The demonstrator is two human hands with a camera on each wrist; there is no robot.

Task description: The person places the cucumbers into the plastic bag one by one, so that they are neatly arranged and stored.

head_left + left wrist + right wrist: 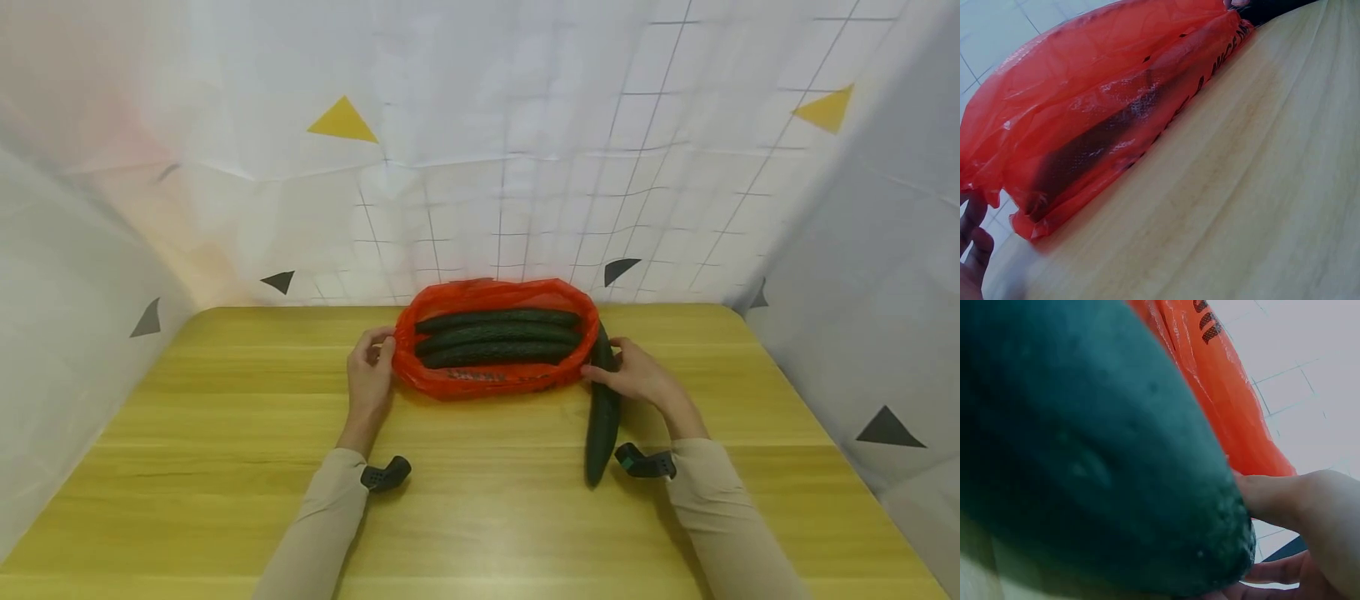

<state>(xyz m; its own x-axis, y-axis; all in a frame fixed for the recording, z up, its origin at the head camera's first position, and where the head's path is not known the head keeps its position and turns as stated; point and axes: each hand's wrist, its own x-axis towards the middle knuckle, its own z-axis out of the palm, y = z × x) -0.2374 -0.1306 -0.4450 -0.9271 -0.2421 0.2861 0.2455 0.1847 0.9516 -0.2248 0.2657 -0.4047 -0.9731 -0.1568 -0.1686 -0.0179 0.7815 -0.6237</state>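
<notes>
A red plastic bag (427, 385) with dark print lies on the table, its mouth spread wide. Three dark green cucumbers (497, 334) lie side by side in it. At the bag's left end my left hand (369, 375) pinches the rim; the left wrist view shows its fingers (979, 244) at the gathered plastic. My right hand (637, 372) grips another cucumber (602, 433) outside the bag, thumb and fingers on either side near its far end. That cucumber points toward me beside the bag's right end and fills much of the right wrist view, where the thumb (1272, 495) overlaps the red plastic.
The wooden table (480, 508) reaches back to a white sheet (450, 208) marked with grid lines and yellow and black triangles. More sheeting stands along the left and right sides. A dark wrist camera (386, 474) sits on the left sleeve, and another camera (645, 462) on the right.
</notes>
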